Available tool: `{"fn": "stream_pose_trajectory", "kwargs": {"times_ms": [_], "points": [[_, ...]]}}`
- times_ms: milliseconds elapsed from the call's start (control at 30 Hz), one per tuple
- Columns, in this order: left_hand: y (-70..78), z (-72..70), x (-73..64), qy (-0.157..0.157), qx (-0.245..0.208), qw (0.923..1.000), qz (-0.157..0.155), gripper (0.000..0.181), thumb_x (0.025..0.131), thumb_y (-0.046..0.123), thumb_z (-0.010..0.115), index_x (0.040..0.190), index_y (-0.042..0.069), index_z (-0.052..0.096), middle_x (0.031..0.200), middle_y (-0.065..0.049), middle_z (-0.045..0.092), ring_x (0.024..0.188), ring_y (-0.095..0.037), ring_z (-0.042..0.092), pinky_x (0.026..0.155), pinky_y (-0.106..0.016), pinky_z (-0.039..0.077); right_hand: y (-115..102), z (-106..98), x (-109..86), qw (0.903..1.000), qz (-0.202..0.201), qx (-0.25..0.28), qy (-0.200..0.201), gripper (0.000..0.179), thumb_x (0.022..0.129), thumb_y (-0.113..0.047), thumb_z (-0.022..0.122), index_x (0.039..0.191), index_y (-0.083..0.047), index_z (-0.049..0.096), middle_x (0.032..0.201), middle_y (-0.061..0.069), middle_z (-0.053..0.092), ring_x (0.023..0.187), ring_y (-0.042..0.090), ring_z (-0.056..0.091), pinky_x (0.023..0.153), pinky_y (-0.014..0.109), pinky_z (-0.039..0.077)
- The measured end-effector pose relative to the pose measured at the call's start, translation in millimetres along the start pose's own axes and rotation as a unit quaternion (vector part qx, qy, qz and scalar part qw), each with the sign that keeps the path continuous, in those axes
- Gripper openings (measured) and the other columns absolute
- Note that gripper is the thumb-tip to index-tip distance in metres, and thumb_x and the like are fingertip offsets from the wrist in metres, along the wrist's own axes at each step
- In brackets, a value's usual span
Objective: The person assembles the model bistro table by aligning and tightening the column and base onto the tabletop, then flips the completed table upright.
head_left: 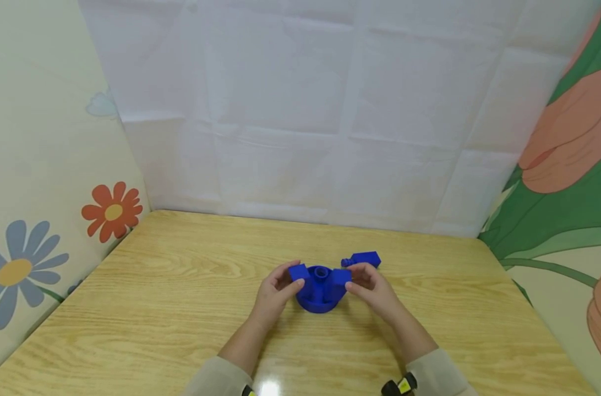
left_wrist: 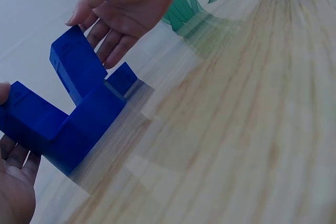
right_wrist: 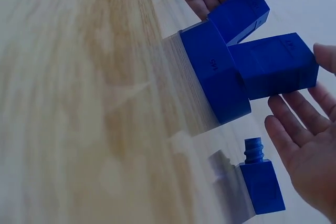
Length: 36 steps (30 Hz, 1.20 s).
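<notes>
A blue round base (head_left: 316, 307) with a raised ring-shaped socket (head_left: 321, 273) stands on the table. Two blue blocks rise from it, leaning outward in a V. My left hand (head_left: 273, 295) pinches the left block (head_left: 299, 271) near its top, between thumb and fingers. On the other side my right hand (head_left: 380, 294) holds the right block (head_left: 339, 278) the same way, its thumb (right_wrist: 326, 57) at the block's end in the right wrist view. Beyond the right hand lies a separate blue block with a threaded stub (right_wrist: 254, 150).
The wood-grain table (head_left: 191, 258) carries these pieces. A white cloth (head_left: 290, 137) hangs behind its far edge. Flower-printed panels flank it, with a red flower (head_left: 113, 212) on the left and pink tulips (head_left: 568, 137) on the right.
</notes>
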<state>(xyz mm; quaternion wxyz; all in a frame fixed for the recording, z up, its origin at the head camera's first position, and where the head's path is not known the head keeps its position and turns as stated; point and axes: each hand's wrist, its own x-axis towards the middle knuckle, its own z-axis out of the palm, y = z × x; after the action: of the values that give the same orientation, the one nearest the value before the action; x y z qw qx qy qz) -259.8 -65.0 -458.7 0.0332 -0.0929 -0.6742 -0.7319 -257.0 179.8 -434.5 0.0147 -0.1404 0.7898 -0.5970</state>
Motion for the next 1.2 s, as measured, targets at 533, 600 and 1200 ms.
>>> {"fn": "stream_pose_trajectory", "kwargs": {"times_ms": [533,600,1200], "points": [[-0.9,-0.1,0.5,0.001,-0.001,1.0,-0.002,0.047,0.089,-0.001,0.065,0.134,-0.006,0.053,0.133,-0.025,0.059,0.102,0.002,0.06,0.09,-0.014,0.048,1.3,1.3,1.7,0.9963,-0.015,-0.046,-0.07,0.06,0.092,-0.018,0.068,0.143,0.001,0.043,0.134,0.026,0.052,0.106,0.024,0.057,0.092,0.031,0.051],[-1.5,-0.5,1.1,0.001,-0.001,1.0,-0.005,0.047,0.088,-0.001,0.065,0.134,-0.006,0.053,0.133,-0.025,0.058,0.102,0.002,0.06,0.09,-0.014,0.048,1.1,1.4,2.1,0.9947,-0.022,-0.043,-0.091,0.062,0.095,-0.02,0.064,0.147,0.001,0.037,0.144,0.027,0.045,0.119,0.034,0.054,0.1,0.039,0.049],[2.9,1.1,-0.4,0.004,0.006,0.9999,-0.011,0.045,0.09,0.003,0.065,0.134,-0.003,0.055,0.133,-0.022,0.059,0.112,-0.015,0.059,0.09,-0.014,0.048,0.9,2.6,6.0,0.9888,-0.01,0.019,-0.148,0.053,0.102,-0.026,0.053,0.144,0.0,0.035,0.149,0.024,0.041,0.135,0.04,0.042,0.106,0.045,0.043]]}}
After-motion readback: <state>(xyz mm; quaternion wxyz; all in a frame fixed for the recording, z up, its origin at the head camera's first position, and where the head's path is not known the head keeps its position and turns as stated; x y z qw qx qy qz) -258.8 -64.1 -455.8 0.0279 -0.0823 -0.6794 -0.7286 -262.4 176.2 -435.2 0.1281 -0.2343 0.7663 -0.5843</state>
